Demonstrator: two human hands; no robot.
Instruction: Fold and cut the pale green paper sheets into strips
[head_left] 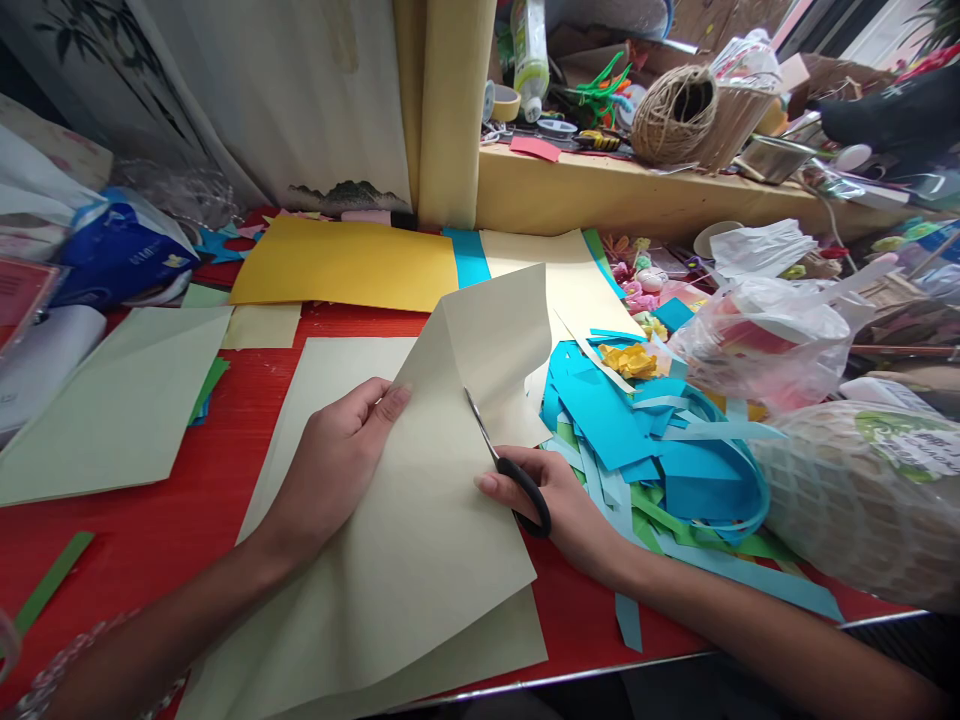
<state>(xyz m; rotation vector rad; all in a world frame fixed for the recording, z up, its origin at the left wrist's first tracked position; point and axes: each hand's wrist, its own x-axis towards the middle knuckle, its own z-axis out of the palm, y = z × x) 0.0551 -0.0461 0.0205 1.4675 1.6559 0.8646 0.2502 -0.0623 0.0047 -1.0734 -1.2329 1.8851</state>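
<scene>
My left hand (349, 455) pinches the left edge of a pale cream sheet of paper (420, 510), thumb on top. In my right hand (551, 490) is a pair of scissors (517, 480) with black handles, thumb and fingers around the loops. The blades point away from me and lie in a cut in the sheet. To the right of the blades, a flap of the sheet (502, 350) stands up and curls. Beneath it lies another pale sheet (330, 370), partly covered.
Blue and green paper scraps (600, 410) are heaped to the right, beside a net-wrapped bundle (855, 490) and a clear plastic bag (772, 330). A yellow sheet (345, 262) lies at the back, a pale green stack (127, 400) at the left. Twine (675, 115) sits on the ledge.
</scene>
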